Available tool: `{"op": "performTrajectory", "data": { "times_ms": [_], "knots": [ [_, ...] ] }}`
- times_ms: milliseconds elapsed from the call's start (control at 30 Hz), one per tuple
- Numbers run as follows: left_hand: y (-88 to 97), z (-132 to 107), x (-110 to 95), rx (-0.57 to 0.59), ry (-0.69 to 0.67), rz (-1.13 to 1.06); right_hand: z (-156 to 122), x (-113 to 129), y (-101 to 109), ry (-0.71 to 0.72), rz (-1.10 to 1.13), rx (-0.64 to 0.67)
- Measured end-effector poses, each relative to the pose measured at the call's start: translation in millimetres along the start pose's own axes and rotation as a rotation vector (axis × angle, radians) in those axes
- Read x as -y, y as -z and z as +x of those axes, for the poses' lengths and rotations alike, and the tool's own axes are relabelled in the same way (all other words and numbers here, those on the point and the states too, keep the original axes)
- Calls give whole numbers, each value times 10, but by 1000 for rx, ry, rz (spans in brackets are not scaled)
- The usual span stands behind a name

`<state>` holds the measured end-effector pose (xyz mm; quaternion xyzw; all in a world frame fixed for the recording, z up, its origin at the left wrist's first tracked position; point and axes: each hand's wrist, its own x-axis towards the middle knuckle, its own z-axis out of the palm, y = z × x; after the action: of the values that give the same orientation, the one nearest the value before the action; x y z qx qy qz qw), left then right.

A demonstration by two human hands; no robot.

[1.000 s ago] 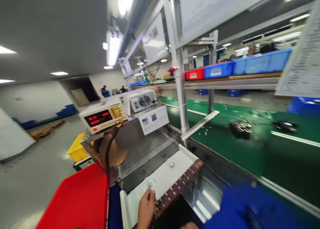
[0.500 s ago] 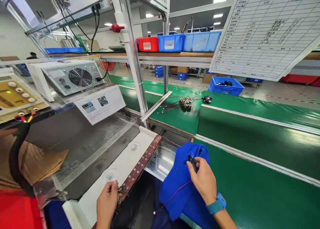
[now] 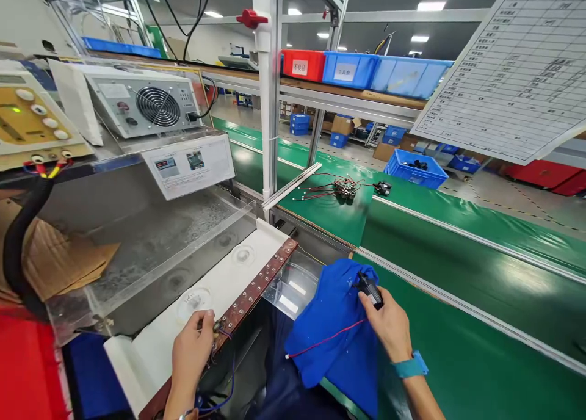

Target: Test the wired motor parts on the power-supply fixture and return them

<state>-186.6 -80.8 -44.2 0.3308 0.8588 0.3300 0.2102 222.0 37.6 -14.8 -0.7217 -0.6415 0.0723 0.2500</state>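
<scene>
My right hand [image 3: 389,325] grips a small black motor-like part [image 3: 368,290] with a pale label, held over a blue cloth [image 3: 329,322]. From this part a thin red lead [image 3: 327,342] trails across the cloth to a small white plug [image 3: 287,356]. My left hand [image 3: 195,343] is closed, thumb and fingers pinched, at the near part of a brown strip [image 3: 254,289] studded with metal contacts. What those fingers hold, if anything, is hidden. Dark blue wires [image 3: 232,371] hang below the strip beside this hand.
A white tray [image 3: 220,273] with round fittings lies along the strip. On the green bench [image 3: 315,209] sit a pile of wired parts [image 3: 344,189] and another black part [image 3: 382,188]. A power supply [image 3: 146,99] stands left; a paper sheet [image 3: 513,72] hangs right.
My right hand has tilted the black part, so more of its body and label show. My left hand stays by the strip, still pinched. The camera's view has shifted.
</scene>
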Motion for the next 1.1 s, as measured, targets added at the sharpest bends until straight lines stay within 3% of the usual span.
{"op": "performTrajectory", "data": {
  "times_ms": [167, 267, 333, 567, 1100],
  "knots": [
    [-13, 19, 43, 4, -5, 22, -100, 28, -119, 393, -37, -201],
    [-22, 28, 68, 10, -22, 13, -159, -15, -218, 588, -104, -127],
    [-31, 36, 85, 7, -28, 16, -170, -45, -234, 639, -129, -81],
    [-46, 45, 114, -2, -35, 20, -191, -67, -175, 566, -129, -178],
    [-11, 11, 36, 9, -7, 28, -174, -266, -148, 489, -157, -116]
  ]
}}
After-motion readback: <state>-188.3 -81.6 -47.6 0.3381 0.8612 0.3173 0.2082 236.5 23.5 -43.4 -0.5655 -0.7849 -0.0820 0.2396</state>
